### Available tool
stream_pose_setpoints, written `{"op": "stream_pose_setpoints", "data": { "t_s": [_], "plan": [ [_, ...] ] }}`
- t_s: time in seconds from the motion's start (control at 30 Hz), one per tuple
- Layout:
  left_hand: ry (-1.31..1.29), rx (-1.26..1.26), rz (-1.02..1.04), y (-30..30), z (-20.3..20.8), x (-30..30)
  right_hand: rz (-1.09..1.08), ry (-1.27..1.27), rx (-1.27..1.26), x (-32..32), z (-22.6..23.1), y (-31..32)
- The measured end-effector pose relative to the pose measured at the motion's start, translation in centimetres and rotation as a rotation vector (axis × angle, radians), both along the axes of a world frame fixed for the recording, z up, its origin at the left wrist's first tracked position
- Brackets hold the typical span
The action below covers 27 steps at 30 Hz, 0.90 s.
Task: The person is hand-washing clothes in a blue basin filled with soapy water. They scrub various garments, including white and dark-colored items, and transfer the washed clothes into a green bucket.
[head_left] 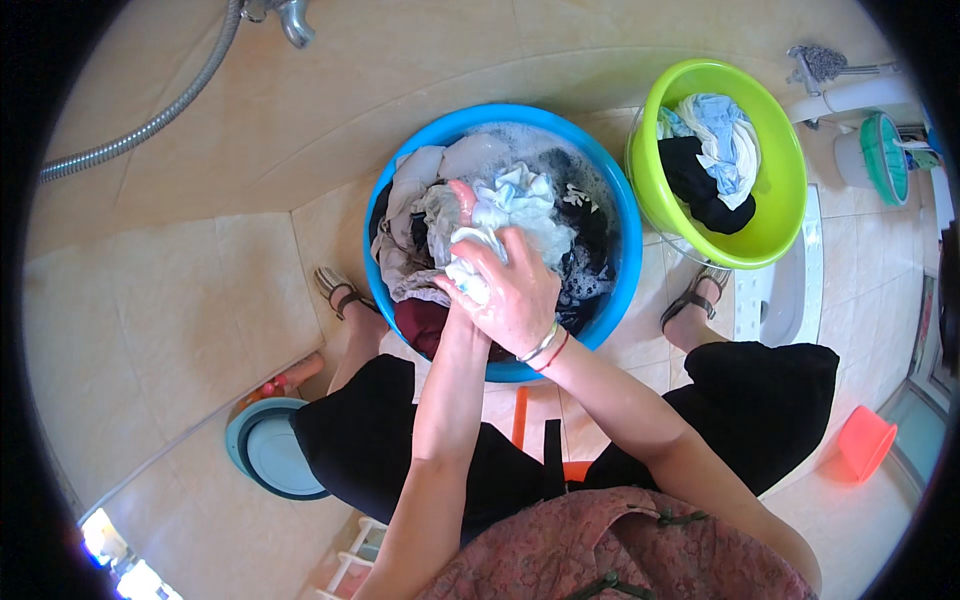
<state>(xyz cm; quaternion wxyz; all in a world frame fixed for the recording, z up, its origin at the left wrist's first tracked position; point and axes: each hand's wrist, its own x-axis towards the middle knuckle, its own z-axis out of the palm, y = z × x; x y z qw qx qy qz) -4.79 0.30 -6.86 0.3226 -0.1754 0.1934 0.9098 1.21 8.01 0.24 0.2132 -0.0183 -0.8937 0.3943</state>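
Over a round blue basin [628,235], both my hands work at a wet white and light-blue cloth [518,195]. My right hand [515,292] is on top, its fingers and thumb bent around a soapy bunch of the cloth. Beneath it lies my left hand [462,202], mostly hidden by the cloth and my right hand; a few pink fingers show between folds. Around them the basin holds foamy water [520,140], grey-beige garments [415,180], dark clothes [585,265] and a maroon piece [420,322] at the near left.
A lime-green bucket [783,190] with white, blue and black clothes stands right of the basin, partly over a white squat toilet [800,290]. A teal basin [245,430] sits at lower left, an orange-red container [866,443] at lower right. A metal hose [190,95] hangs upper left.
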Motion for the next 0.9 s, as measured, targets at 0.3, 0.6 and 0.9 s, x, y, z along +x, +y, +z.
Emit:
{"op": "stream_pose_setpoints", "data": {
  "t_s": [0.3,0.6,0.9],
  "plan": [
    [-0.123,-0.172,0.224,1.4,-1.3,-0.4,0.036,-0.032,-0.268,-2.8,-3.6,1.6],
    [0.095,-0.848,0.256,2.4,-2.1,3.0,-0.164,-0.503,-0.308,-4.8,-13.4,7.4],
    [0.517,-0.985,-0.005,0.2,-8.6,-0.4,-0.028,-0.129,-0.039,-4.5,-14.7,7.5]
  ]
}}
